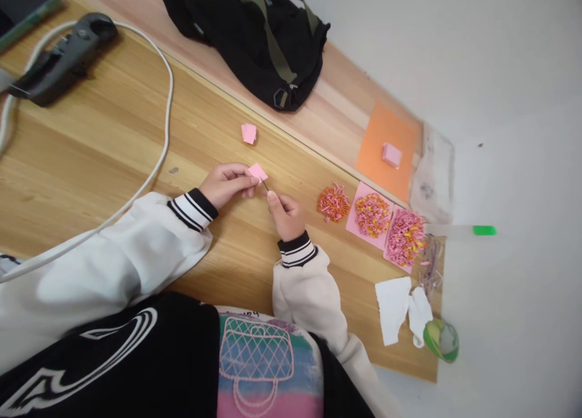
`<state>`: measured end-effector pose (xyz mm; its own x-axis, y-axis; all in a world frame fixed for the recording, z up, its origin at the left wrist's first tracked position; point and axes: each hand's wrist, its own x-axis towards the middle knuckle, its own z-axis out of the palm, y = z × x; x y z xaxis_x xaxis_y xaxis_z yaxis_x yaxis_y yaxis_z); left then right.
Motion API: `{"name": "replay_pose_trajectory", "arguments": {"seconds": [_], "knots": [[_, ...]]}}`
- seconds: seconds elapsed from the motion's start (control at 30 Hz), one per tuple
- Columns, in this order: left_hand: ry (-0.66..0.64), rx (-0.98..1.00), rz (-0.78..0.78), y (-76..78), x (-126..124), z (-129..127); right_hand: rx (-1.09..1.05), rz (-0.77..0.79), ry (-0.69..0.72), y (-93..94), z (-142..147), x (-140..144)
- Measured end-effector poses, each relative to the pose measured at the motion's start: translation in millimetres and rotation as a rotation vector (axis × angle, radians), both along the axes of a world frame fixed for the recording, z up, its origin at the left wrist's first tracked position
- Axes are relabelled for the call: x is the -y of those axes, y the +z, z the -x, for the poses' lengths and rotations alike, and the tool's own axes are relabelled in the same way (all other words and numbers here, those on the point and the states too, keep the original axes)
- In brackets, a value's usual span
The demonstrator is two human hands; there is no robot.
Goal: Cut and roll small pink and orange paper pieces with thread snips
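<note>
1. We see the pink paper [257, 173] just above the worktop [113, 139], between the hands.
2. Our left hand [226, 184] pinches its left edge.
3. Our right hand [286, 215], just beside it, pinches a thin tool [265, 186] touching the paper.
4. Another pink piece [248, 133] lies beyond; paper-bit piles [373, 215] lie right.
</note>
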<state>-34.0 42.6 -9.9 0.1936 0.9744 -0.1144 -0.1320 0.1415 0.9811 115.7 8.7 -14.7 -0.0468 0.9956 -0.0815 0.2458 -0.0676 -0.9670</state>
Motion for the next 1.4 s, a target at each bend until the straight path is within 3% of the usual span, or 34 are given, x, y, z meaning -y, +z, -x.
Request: {"name": "replay_pose_trajectory", "arguments": {"seconds": [0.13,0.23,0.4,0.7,1.07,1.2,1.4], "knots": [[0.019,0.051,0.024,-1.7,-0.9,0.9,-0.113,0.063,-0.061,-4.2,0.6,-1.1],[-0.069,-0.027,-0.014,-0.4,0.6,1.1,-0.178,0.081,-0.087,-7.5,-0.3,-2.5],[-0.242,-0.107,-0.107,1.4,3.2,-0.1,-0.125,0.013,-0.096,-6.6,-0.9,-3.5],[-0.324,-0.054,-0.146,-1.3,1.7,4.1,-0.039,0.003,-0.068,-2.6,-0.7,-2.6],[-0.320,-0.072,-0.139,-2.9,2.0,3.7,-0.110,-0.039,0.013,-6.5,-0.3,-3.0],[-0.320,-0.063,-0.119,-0.2,2.5,3.8,-0.098,-0.045,-0.020,-6.3,-0.9,-2.9],[-0.207,-0.079,-0.097,2.4,3.9,1.0,-0.071,0.025,-0.051,-3.9,-0.6,-2.7]]}}
